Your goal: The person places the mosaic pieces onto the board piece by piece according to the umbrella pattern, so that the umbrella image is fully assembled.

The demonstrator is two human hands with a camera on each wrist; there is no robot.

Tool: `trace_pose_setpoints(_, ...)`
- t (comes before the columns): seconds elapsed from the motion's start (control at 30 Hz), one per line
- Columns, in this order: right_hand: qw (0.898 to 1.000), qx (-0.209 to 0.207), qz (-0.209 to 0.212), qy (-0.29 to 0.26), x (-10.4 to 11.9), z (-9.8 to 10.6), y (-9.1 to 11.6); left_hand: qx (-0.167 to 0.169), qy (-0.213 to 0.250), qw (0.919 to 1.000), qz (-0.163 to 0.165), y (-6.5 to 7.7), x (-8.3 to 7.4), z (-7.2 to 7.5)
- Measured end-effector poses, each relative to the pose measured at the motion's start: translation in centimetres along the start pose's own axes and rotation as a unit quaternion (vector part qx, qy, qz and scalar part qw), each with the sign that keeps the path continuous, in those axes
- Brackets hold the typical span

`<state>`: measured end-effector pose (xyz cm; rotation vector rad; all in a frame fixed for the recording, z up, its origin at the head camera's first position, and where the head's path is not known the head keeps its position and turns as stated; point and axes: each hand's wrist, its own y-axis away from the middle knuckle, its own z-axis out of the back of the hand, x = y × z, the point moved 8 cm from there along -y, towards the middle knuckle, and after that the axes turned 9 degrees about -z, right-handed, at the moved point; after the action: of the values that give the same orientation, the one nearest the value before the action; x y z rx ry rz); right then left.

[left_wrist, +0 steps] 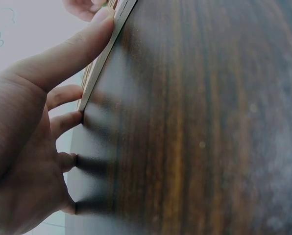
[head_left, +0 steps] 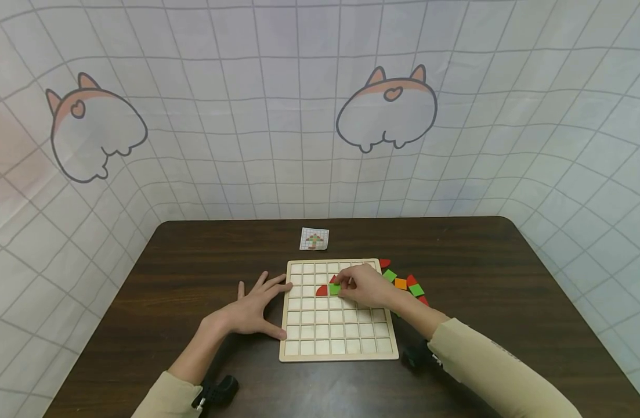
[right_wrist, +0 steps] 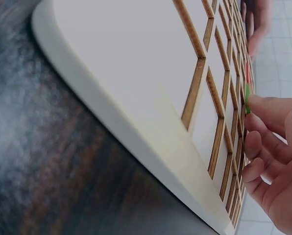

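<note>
A pale wooden grid board [head_left: 339, 357] lies on the dark table. My left hand [head_left: 249, 307] has its fingers spread along the board's left edge; in the left wrist view the thumb [left_wrist: 82, 46] touches the rim. Over the upper middle of the grid, my right hand [head_left: 365, 284] pinches a green square tile [head_left: 334, 289] between thumb and fingertips. That green tile [right_wrist: 247, 95] also shows at the fingertips in the right wrist view. Directly left of it sits a rounded red tile [head_left: 322, 291], and another red piece [head_left: 333, 279], partly hidden, lies just above.
Beside the board's upper right edge are several loose tiles, among them an orange square [head_left: 400, 283], a green square [head_left: 416, 289] and a red piece [head_left: 384, 263]. My right forearm covers part of them. A small printed pattern card [head_left: 314, 238] lies behind the board.
</note>
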<state>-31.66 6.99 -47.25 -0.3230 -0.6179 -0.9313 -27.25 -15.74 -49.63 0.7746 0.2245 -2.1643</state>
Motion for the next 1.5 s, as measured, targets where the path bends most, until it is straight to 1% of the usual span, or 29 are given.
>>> trace_pose_setpoints(0.27, 1.000, 0.001, -0.002, -0.005, 0.2, 0.1, 0.2, -0.001, 0.001, 1.0000, -0.002, 0.0, 0.1, -0.1)
trace_pose_setpoints(0.4, 1.000, -0.002, 0.001, -0.018, -0.2, 0.6, 0.4, 0.000, 0.001, 1.0000, -0.002, 0.0, 0.0, -0.1)
trace_pose_setpoints(0.53, 1.000, -0.005, -0.005, -0.030, -0.9, 1.4, 0.7, 0.001, -0.002, 1.0000, -0.002, 0.0, 0.0, -0.1)
trace_pose_setpoints(0.77, 0.998, -0.010, -0.036, -0.049, -2.6, 2.7, 1.6, 0.000, 0.003, 1.0000, 0.000, 0.0, 0.1, -0.1)
trace_pose_setpoints(1.0, 0.997, -0.040, -0.056, -0.042, -4.6, 4.4, 2.1, 0.000, 0.003, 1.0000, 0.001, -0.1, 0.1, 0.0)
trace_pose_setpoints(1.3, 0.991, -0.073, -0.105, -0.049, -8.0, 6.8, 2.3, -0.002, 0.000, 1.0000, -0.001, -0.1, 0.1, 0.1)
trace_pose_setpoints(1.4, 0.988, -0.090, -0.117, -0.042, -8.9, 7.4, 2.4, 0.000, -0.001, 1.0000, 0.001, -0.1, 0.1, 0.1)
trace_pose_setpoints(1.5, 0.986, -0.098, -0.128, -0.035, -9.4, 7.5, 2.5, 0.001, 0.003, 1.0000, 0.001, -0.1, 0.1, 0.0)
